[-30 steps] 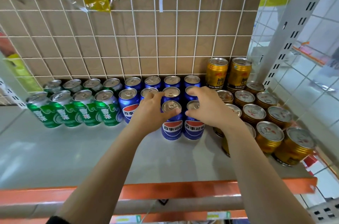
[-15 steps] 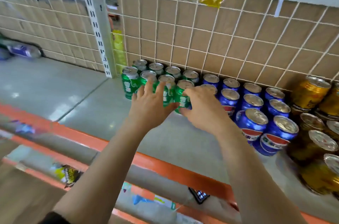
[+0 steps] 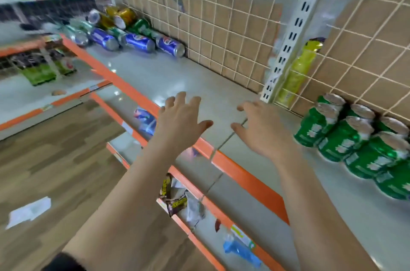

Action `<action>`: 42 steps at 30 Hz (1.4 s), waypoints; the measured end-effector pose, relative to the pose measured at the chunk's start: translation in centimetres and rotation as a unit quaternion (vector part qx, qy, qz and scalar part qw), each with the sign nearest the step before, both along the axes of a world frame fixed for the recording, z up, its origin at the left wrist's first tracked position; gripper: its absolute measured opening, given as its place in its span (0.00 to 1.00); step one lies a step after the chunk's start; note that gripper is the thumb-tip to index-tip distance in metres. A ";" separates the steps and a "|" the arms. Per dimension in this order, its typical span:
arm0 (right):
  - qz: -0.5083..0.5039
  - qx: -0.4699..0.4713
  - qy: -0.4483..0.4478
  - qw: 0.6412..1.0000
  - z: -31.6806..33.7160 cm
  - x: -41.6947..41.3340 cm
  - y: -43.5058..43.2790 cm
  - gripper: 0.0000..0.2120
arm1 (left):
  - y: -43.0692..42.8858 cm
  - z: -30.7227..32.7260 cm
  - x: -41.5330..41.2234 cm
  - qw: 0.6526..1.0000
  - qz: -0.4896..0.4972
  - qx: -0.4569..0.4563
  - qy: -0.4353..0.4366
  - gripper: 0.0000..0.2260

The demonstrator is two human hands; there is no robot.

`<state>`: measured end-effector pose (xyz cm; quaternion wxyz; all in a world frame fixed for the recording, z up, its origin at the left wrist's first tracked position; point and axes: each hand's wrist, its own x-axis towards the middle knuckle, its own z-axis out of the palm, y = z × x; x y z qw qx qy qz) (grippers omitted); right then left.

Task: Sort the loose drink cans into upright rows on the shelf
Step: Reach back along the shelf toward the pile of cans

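Left hand, right hand now off green cans on shelf

Open shelf stretch between toppled cans and upright green cans, slotted post at back

Motion blur smears the green cans, whose rows the right edge cuts off

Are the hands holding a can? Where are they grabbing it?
Nothing is held. The left hand and the right hand are both open and empty.
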<state>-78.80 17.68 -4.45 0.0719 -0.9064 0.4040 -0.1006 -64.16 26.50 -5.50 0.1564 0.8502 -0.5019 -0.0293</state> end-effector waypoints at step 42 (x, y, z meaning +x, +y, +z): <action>-0.018 0.118 0.044 0.992 -5.5 49.9 -14.3 0.23 | -12.7 -4.1 51.1 0.994 0.013 0.094 -0.055 0.21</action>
